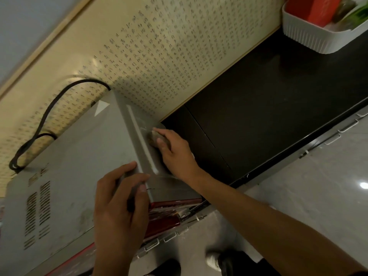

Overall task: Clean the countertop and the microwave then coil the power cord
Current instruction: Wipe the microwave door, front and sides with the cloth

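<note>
Pressing a crumpled brown cloth (pixel 157 138) to the matte grey microwave (pixel 79 156) side, right hand (pixel 175 154) gripping it, left hand (pixel 119 206) clasping the top edge

The left hand (pixel 121 204) lies curled, fingers bent downward. Beyond it, the right hand (pixel 175 154) reaches forward, fingers pinching, forearm outstretched.

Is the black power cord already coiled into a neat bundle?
No, the black power cord hangs in one loose loop against the patterned wall behind the grey metal microwave.
</note>
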`<state>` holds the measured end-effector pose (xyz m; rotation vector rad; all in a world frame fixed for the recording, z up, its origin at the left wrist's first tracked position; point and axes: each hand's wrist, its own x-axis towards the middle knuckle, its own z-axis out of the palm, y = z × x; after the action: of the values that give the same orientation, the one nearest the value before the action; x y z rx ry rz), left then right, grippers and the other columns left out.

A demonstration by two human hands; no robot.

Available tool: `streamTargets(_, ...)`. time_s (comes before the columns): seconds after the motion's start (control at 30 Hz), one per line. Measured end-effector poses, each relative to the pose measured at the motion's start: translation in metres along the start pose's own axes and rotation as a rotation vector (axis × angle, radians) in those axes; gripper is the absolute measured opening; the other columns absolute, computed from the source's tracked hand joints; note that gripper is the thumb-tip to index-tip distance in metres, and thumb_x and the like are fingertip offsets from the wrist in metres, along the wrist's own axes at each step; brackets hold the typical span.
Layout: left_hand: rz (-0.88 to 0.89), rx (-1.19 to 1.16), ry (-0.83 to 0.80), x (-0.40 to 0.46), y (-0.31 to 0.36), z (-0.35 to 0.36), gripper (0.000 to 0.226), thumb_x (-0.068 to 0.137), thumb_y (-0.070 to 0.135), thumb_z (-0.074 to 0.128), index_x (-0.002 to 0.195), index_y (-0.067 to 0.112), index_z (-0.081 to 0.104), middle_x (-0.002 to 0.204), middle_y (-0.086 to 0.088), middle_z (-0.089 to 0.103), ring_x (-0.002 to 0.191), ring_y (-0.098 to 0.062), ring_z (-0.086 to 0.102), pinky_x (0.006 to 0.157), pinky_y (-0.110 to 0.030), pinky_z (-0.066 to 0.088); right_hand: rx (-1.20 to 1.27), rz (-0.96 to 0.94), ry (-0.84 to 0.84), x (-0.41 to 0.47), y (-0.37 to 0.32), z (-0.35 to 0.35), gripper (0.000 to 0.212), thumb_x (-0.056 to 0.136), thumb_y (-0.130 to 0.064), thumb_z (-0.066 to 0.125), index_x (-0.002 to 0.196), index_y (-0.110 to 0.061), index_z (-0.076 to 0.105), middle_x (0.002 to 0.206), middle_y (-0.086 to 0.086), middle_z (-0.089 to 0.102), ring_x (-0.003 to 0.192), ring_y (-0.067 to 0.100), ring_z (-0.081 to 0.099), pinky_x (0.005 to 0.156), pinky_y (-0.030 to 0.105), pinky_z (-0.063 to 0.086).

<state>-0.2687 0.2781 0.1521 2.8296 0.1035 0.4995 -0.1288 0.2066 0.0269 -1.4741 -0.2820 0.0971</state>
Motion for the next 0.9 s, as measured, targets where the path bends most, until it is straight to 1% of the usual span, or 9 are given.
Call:
streamTargets(0.07,-0.004,-0.01,-0.002,0.0,0.001,-0.001,0.03,0.097,0.026,0.049,0.104,0.013,0.075,0.131,-0.007,0.059,0.121,-0.025,0.056,0.095,-0.051,0.052,-0.057,0.08,0.015,-0.011,0.022,-0.001,0.033,0.105,-0.026,0.048,0.134,-0.014,0.057,0.129,0.005,0.061,0.117,0.015,0.057,0.098,0.025,0.045)
streamTargets(0.17,-0.012,-0.025,-0.002,0.001,0.002,-0.002,0.031,0.098,0.027,0.049,0.104,0.012,0.075,0.132,-0.006,0.058,0.123,-0.023,0.056,0.097,-0.046,0.051,-0.1,0.457,0.011,0.0,0.047,-0.004,0.034,0.105,-0.026,0.046,0.134,-0.009,0.056,0.129,0.012,0.062,0.119,0.025,0.058,0.093,0.027,0.044)
streamTargets(0.2,-0.015,-0.029,-0.002,0.002,0.002,-0.002,0.031,0.098,0.027,0.049,0.104,0.012,0.075,0.132,-0.006,0.058,0.123,-0.021,0.055,0.097,-0.043,0.05,-0.091,0.5,0.008,0.007,0.047,-0.004,0.033,0.105,-0.025,0.047,0.132,-0.009,0.057,0.127,0.012,0.063,0.118,0.026,0.059,0.09,0.027,0.044)
streamTargets(0.4,-0.001,-0.031,0.009,0.001,0.003,-0.001,0.03,0.097,0.025,0.048,0.104,0.013,0.075,0.131,-0.006,0.058,0.121,-0.02,0.056,0.097,-0.035,0.049,0.067,0.024,0.034,0.017,-0.009,0.006,0.031,0.101,-0.026,0.055,0.13,-0.016,0.062,0.123,0.001,0.064,0.112,0.01,0.059,0.099,0.025,0.047)
streamTargets(0.47,0.008,-0.029,0.013,0.001,0.002,-0.002,0.03,0.098,0.025,0.049,0.104,0.013,0.075,0.131,-0.006,0.058,0.121,-0.02,0.056,0.1,-0.026,0.046,0.058,-0.085,0.045,0.004,0.001,0.006,0.034,0.102,-0.029,0.052,0.133,-0.017,0.06,0.123,0.001,0.063,0.112,0.01,0.06,0.097,0.025,0.048)
streamTargets(0.53,0.013,-0.022,0.008,0.002,0.001,-0.003,0.029,0.098,0.026,0.049,0.103,0.013,0.075,0.131,-0.006,0.058,0.122,-0.02,0.056,0.101,-0.02,0.044,-0.041,-0.016,0.047,-0.006,0.027,0.002,0.034,0.104,-0.031,0.049,0.133,-0.017,0.06,0.123,0.001,0.063,0.113,0.012,0.06,0.095,0.026,0.048)
streamTargets(0.63,0.02,-0.021,-0.002,0.002,0.0,-0.002,0.028,0.098,0.026,0.05,0.104,0.016,0.075,0.132,-0.004,0.058,0.122,-0.021,0.056,0.098,-0.031,0.048,-0.111,0.365,0.008,0.006,0.047,-0.002,0.029,0.105,-0.026,0.047,0.125,-0.013,0.063,0.119,0.007,0.065,0.112,0.021,0.061,0.086,0.026,0.044)
streamTargets(0.7,0.017,-0.035,0.0,0.002,-0.001,-0.002,0.027,0.098,0.026,0.05,0.104,0.017,0.074,0.132,-0.002,0.057,0.123,-0.019,0.056,0.096,-0.039,0.051,-0.058,0.448,0.01,0.027,0.037,0.002,0.028,0.105,-0.026,0.047,0.121,-0.013,0.065,0.116,0.008,0.067,0.111,0.023,0.061,0.087,0.03,0.046)
streamTargets(0.9,-0.012,-0.057,-0.014,0.0,-0.003,-0.001,0.027,0.098,0.028,0.049,0.106,0.02,0.074,0.134,0.002,0.055,0.122,-0.018,0.055,0.091,-0.049,0.054,0.042,-0.038,0.029,0.052,-0.039,0.017,0.028,0.102,-0.021,0.053,0.126,-0.012,0.066,0.121,0.003,0.068,0.111,0.012,0.059,0.095,0.024,0.046)
